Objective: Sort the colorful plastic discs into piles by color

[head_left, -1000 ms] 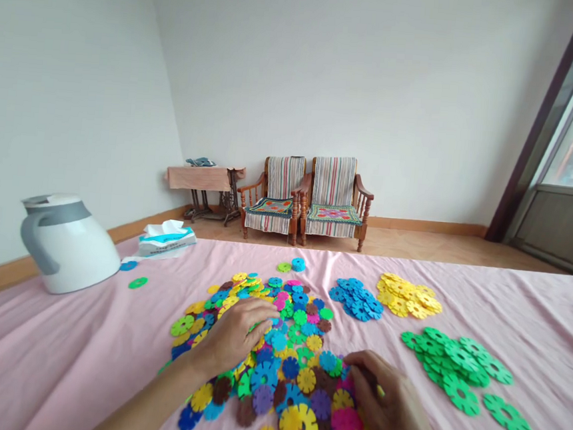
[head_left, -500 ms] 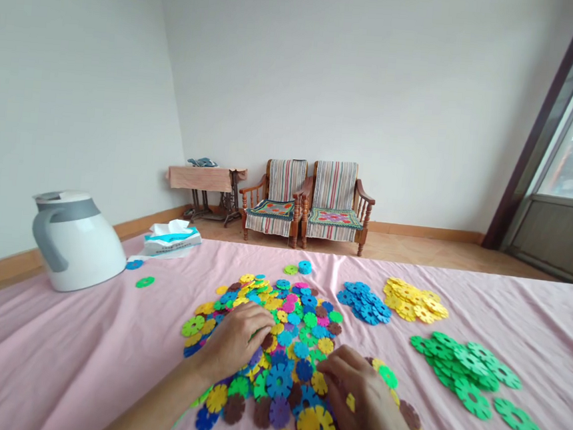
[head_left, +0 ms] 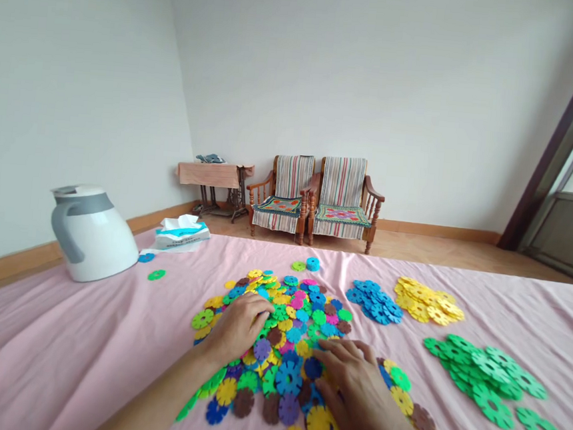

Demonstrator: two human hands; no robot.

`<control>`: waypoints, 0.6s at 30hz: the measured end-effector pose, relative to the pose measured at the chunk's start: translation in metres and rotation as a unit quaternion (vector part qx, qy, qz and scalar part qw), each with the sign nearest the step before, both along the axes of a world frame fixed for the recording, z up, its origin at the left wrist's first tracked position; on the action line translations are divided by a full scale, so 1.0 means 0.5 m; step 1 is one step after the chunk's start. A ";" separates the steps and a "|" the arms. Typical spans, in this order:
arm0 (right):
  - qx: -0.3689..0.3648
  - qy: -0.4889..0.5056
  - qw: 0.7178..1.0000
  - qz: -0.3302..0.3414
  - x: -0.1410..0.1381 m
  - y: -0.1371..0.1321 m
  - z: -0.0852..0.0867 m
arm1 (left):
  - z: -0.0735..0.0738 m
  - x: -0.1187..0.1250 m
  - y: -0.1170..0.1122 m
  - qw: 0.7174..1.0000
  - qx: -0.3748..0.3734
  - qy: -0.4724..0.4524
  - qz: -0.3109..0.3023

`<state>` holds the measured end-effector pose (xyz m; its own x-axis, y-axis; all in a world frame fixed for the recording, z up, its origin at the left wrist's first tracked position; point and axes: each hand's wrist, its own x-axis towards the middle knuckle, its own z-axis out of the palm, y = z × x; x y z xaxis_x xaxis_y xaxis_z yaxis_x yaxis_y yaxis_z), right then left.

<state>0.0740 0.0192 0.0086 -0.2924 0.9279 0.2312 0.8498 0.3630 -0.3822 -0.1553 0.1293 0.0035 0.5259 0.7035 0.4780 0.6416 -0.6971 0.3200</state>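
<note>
A large mixed heap of notched plastic flower discs (head_left: 289, 378) in many colours lies on the pink cloth before me. My left hand (head_left: 240, 325) rests at the heap's left side, fingers curled together and thumb close to them. Its fingertips are beside a green disc (head_left: 280, 313); whatever they pinch, if anything, is hidden. Over the right part of the heap, my right hand (head_left: 355, 375) is palm down with its fingers stretched out and the thumb apart. Below its thumb lies a big yellow disc (head_left: 324, 429).
Sorted piles of blue discs (head_left: 374, 301), yellow discs (head_left: 428, 301) and green discs (head_left: 486, 373) lie to the right. A short blue stack (head_left: 313, 264) stands behind the heap. At the left are a white jug (head_left: 96, 238) and a tissue pack (head_left: 182, 234). Two armchairs (head_left: 340, 200) stand beyond.
The view has shifted, so the scene sits slightly further right. My right hand's fingers are more stretched out over the discs. My left hand stays curled at the heap.
</note>
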 end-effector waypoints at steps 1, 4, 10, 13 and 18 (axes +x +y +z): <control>0.007 -0.008 1.000 -0.005 0.008 0.001 -0.005 | 0.000 0.001 -0.002 1.000 -0.003 0.001 -0.003; 0.016 -0.020 0.999 -0.022 0.027 0.002 -0.015 | 0.000 0.006 -0.010 1.000 -0.019 -0.004 -0.021; 0.032 0.060 0.996 0.064 -0.011 -0.013 -0.017 | 0.005 0.023 -0.027 0.995 -0.050 -0.027 -0.078; 0.041 0.017 0.992 0.118 -0.047 -0.014 -0.030 | 0.004 0.025 -0.027 0.995 -0.047 -0.044 -0.077; 0.057 -0.026 0.993 0.097 -0.065 -0.007 -0.050 | -0.002 0.021 -0.022 0.996 -0.039 -0.041 -0.072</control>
